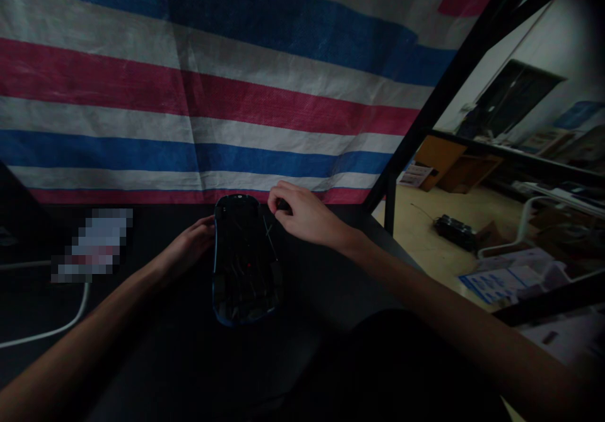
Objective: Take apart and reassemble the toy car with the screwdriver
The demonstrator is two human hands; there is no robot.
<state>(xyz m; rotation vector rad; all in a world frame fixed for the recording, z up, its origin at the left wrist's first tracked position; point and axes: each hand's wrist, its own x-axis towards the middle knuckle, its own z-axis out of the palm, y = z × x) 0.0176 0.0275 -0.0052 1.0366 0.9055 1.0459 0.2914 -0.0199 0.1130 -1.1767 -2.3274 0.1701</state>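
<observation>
- Striped tarp [236,94] hangs at the far side, behind the dark worktop [155,359];
- toy car chassis [244,261] lies mid-worktop, wiring exposed, no cover on;
- left hand [191,245], grip loose, touches the chassis's left side;
- right hand [302,215], grip closed, pinches a small dark part [283,206] at the chassis's far right corner.

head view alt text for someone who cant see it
Two bare hands on a dark blue toy car lying on a black table: the left hand touches its left side, the right hand pinches a small dark part at its far right corner. A red, white and blue striped tarp hangs behind.
</observation>
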